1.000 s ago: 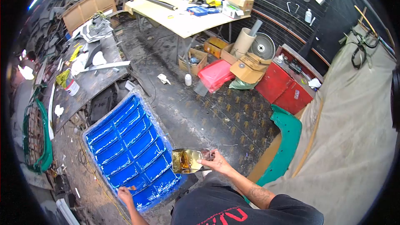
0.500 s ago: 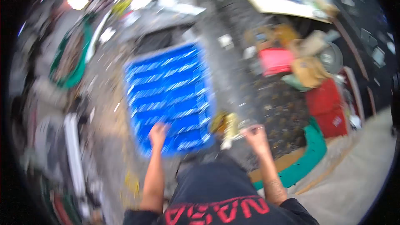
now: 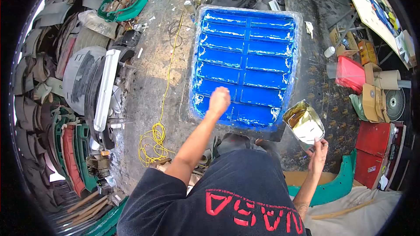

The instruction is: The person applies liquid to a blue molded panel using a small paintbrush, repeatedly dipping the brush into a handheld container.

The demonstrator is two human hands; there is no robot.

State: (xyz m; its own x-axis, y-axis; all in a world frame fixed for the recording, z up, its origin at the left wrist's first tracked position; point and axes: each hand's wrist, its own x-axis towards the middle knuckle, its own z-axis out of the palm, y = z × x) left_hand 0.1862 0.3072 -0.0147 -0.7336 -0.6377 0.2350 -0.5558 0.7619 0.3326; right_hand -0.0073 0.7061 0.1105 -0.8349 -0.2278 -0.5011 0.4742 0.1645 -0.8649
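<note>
A blue ribbed panel (image 3: pixel 262 78) with white streaks along its ribs lies in front of me, its rim greyish. Over its lower left part is my left hand (image 3: pixel 219 100), fingers curled closed; whatever they hold is hidden under the hand. My right hand (image 3: pixel 318 152) grips the near edge of a cut-open metal container (image 3: pixel 306 126), tilted beside the panel's lower right corner. Amber liquid shows inside the container, along with a pale area.
A yellow cord (image 3: pixel 164 105) runs along the floor left of the panel, coiled near its lower end. Stacked car parts (image 3: pixel 83 74) line the left. At right are a red cabinet (image 3: pixel 374 148), cardboard boxes (image 3: pixel 373 102) and a green curved part (image 3: pixel 332 191).
The view has swung left and down, so the panel now appears upright and nearer the centre. The brush seen earlier in my left hand no longer shows. My right hand still holds the container.
</note>
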